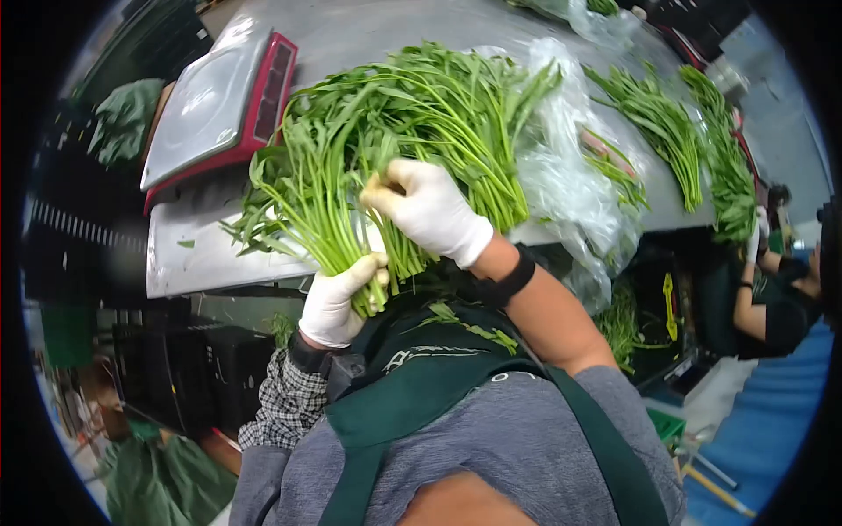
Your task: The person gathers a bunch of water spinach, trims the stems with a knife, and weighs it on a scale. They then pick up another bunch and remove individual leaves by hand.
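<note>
In a white glove, my left hand [338,302] is wrapped round the lower stems of a bunch of leafy greens [307,193] at the table's near edge. My right hand [425,206], also gloved, is just above and to the right of it, over the stems, with its thumb and fingers curled together. What its fingertips hold, if anything, is too small to tell. Behind and beside it a large pile of the same greens [438,105] lies on the metal table [193,263], leaves away from me and stems toward me.
A red scale [206,105] stands at the left of the table. Clear plastic bags [570,167] lie right of the pile, with more greens [658,123] beyond. A co-worker [781,298] is at the far right. Black crates [175,368] stand below at left.
</note>
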`<action>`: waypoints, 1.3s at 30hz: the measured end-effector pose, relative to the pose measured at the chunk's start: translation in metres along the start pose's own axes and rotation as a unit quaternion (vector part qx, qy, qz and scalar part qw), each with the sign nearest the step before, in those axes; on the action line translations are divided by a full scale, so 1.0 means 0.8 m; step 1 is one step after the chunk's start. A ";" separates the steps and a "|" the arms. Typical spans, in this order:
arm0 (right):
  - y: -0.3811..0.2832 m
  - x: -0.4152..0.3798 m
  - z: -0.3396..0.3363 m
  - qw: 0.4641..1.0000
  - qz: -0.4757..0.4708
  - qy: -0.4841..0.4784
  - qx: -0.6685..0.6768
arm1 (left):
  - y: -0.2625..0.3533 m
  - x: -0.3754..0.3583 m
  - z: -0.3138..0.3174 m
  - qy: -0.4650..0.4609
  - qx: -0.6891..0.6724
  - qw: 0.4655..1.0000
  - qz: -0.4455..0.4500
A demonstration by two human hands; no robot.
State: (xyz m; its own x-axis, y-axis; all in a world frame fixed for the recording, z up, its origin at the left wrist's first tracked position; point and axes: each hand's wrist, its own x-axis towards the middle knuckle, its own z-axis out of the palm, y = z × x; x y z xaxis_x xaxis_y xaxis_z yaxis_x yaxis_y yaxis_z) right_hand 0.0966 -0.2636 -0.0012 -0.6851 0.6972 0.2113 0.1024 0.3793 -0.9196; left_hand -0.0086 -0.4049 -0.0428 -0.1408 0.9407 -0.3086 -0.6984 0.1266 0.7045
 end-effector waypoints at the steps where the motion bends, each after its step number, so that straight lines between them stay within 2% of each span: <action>1: -0.001 0.005 -0.006 0.996 -0.050 0.055 -0.041 | 0.002 -0.001 0.000 -0.024 -0.008 1.000 0.005; 3: 0.001 0.021 -0.019 0.973 -0.121 0.156 -0.116 | 0.007 -0.006 0.001 -0.045 -0.022 0.999 -0.002; 4: -0.007 0.020 -0.034 0.986 -0.071 0.144 -0.039 | 0.009 -0.007 0.000 -0.064 -0.039 0.997 -0.005; 6: -0.031 -0.004 -0.075 0.983 -0.039 0.122 -0.134 | 0.012 -0.006 -0.012 -0.062 -0.049 0.997 0.022; 7: -0.040 -0.024 -0.102 0.977 0.006 0.070 -0.203 | 0.014 -0.006 -0.016 -0.064 -0.049 0.996 0.034; 8: -0.048 -0.054 -0.126 0.985 0.035 0.032 -0.165 | 0.016 -0.003 -0.020 -0.067 -0.054 0.995 0.048; 9: -0.062 -0.078 -0.155 0.966 0.098 -0.027 -0.239 | 0.016 -0.002 -0.025 -0.071 -0.059 0.994 0.058; 10: -0.063 -0.112 -0.181 0.987 0.137 -0.045 -0.077 | 0.019 0.001 -0.028 -0.064 -0.062 0.994 0.063; 12: -0.059 -0.166 -0.219 0.934 0.259 -0.093 -0.229 | 0.019 0.002 -0.030 -0.036 -0.061 0.995 0.076; 14: -0.072 -0.180 -0.208 0.843 0.217 -0.129 -0.476 | 0.014 0.006 -0.026 -0.026 -0.063 0.994 0.083; 15: -0.072 -0.176 -0.194 0.871 0.158 -0.105 -0.453 | 0.010 0.007 -0.024 -0.021 -0.061 0.996 0.061; 17: -0.045 -0.155 -0.154 0.945 -0.014 -0.046 -0.323 | 0.003 0.008 -0.021 -0.017 -0.076 0.997 0.004; 19: -0.021 -0.126 -0.097 0.941 -0.088 -0.032 -0.326 | 0.001 0.005 -0.016 -0.025 -0.090 0.996 0.000; 20: -0.017 -0.112 -0.070 0.930 -0.045 -0.055 -0.359 | 0.001 0.005 -0.016 -0.024 -0.098 0.995 0.006; 21: -0.010 -0.098 -0.045 0.938 -0.069 -0.022 -0.340 | 0.002 0.004 -0.017 -0.028 -0.106 0.994 0.011; 22: 0.018 -0.088 -0.026 0.918 -0.064 -0.054 -0.388 | 0.005 0.004 -0.015 -0.031 -0.101 0.994 0.013; 24: 0.024 -0.067 -0.018 0.911 0.013 -0.083 -0.403 | 0.008 -0.002 -0.010 -0.050 -0.130 0.990 0.012; 25: 0.017 -0.063 -0.022 0.911 0.008 -0.085 -0.404 | 0.010 -0.004 -0.008 -0.042 -0.126 0.991 0.012; 26: 0.004 -0.062 -0.032 0.967 0.025 -0.067 -0.244 | 0.010 -0.002 -0.007 -0.040 -0.131 0.990 0.016; 27: -0.006 -0.065 -0.037 0.995 0.048 -0.051 -0.077 | 0.007 -0.001 -0.007 -0.050 -0.134 0.990 0.014; 28: -0.011 -0.064 -0.037 0.993 0.102 -0.055 0.030 | 0.004 -0.001 -0.006 -0.061 -0.137 0.989 0.010; 30: -0.027 -0.062 -0.038 0.955 0.234 -0.104 0.149 | -0.001 0.003 0.001 -0.070 -0.131 0.989 0.005; 32: -0.021 -0.065 -0.023 0.961 0.209 -0.108 0.144 | 0.000 0.007 0.011 -0.041 -0.070 0.997 0.000; 33: -0.021 -0.067 -0.017 0.965 0.165 -0.103 0.178 | -0.003 0.008 0.006 -0.023 -0.071 0.997 -0.001; 36: -0.016 -0.069 -0.001 0.984 0.134 -0.109 0.037 | -0.007 0.009 0.001 0.007 -0.059 0.998 -0.006; 39: -0.028 -0.066 -0.007 0.985 0.138 -0.108 0.008 | -0.010 0.009 -0.012 -0.012 -0.060 0.998 -0.003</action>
State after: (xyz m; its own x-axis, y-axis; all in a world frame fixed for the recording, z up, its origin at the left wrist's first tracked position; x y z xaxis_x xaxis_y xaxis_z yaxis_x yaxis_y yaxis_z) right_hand 0.1345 -0.3054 0.0102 -0.7703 0.6261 -0.1209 0.2959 0.1830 -0.9375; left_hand -0.0106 -0.4023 -0.0569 -0.1202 0.9478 -0.2953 -0.7787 0.0944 0.6202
